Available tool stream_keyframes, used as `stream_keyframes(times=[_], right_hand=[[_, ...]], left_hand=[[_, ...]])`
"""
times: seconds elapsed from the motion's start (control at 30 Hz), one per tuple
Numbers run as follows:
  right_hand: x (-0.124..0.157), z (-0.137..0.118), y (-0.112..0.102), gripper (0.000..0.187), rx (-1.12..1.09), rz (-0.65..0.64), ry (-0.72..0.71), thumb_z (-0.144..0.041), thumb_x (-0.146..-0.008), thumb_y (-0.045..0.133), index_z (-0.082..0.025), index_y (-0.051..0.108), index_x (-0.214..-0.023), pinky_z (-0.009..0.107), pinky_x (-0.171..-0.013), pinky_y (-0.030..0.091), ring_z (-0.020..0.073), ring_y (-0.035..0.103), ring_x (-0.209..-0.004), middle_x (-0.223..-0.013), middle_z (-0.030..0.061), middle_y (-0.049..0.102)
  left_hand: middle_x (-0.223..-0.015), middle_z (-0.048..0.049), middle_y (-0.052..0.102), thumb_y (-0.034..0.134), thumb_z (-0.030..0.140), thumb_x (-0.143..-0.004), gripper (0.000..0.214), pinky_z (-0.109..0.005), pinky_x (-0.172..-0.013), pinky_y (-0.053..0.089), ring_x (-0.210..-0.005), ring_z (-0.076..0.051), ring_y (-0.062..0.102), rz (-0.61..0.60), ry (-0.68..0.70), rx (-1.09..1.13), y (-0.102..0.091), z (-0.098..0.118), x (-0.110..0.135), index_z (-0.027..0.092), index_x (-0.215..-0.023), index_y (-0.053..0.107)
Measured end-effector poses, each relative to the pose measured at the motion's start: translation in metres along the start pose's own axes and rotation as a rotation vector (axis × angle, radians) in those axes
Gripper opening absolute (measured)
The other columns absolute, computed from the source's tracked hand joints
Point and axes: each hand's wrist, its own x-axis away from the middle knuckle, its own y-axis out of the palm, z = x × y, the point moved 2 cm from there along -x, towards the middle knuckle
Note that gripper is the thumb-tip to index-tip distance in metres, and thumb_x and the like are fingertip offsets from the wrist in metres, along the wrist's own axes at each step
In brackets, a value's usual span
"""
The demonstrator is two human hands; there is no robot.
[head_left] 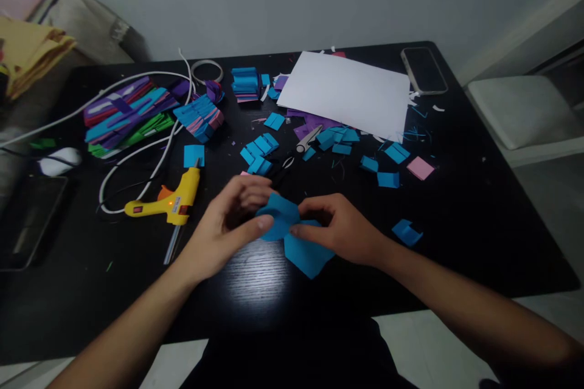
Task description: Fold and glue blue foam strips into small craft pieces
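Note:
A folded piece of blue paper [308,252] is between my two hands, just above the black table. My left hand [232,225] has its thumb on the paper's left part, with the fingers curled behind it. Thumb and index finger of my right hand [340,228] pinch the paper near its middle. Left of my hands lies a yellow glue gun [180,197], a small light glowing on its body, its nozzle by a blue paper square [194,155]. Beyond my hands lie scissors [309,140] among small folded blue papers [260,149].
A white sheet [347,91] covers purple and blue scraps at the back. Bundles of coloured paper strips [132,109] lie at the back left beside a looping white cable [157,167]. A phone [424,71] rests at the far right corner, and a pink square [420,168] lies nearer.

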Motion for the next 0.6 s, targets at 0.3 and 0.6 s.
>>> stream_keyframes(times=[0.3, 0.6], right_hand=[[-0.0002, -0.0019, -0.0036, 0.014, 0.024, 0.096, -0.107, -0.023, -0.078, 0.084, -0.021, 0.079, -0.091, 0.028, -0.077, 0.056, 0.0184, 0.074, -0.084, -0.09, 0.0001, 0.08], [0.0019, -0.0045, -0.0021, 0.012, 0.03, 0.134, -0.161, -0.023, -0.083, 0.081, -0.023, 0.078, -0.094, 0.031, -0.082, 0.058, 0.0191, 0.076, -0.088, -0.091, -0.0001, 0.08]], left_hand=[[-0.076, 0.0009, 0.072, 0.077, 0.025, -0.089, 0.01, -0.021, -0.062, 0.055, -0.066, -0.012, 0.068, -0.022, -0.144, -0.033, 0.0064, -0.0021, -0.0006, 0.018, -0.093, 0.071], [-0.072, 0.0018, 0.067, 0.074, 0.023, -0.091, 0.008, -0.02, -0.058, 0.051, -0.062, -0.011, 0.062, 0.04, -0.034, -0.058, 0.0085, -0.0029, 0.0008, 0.02, -0.098, 0.073]])
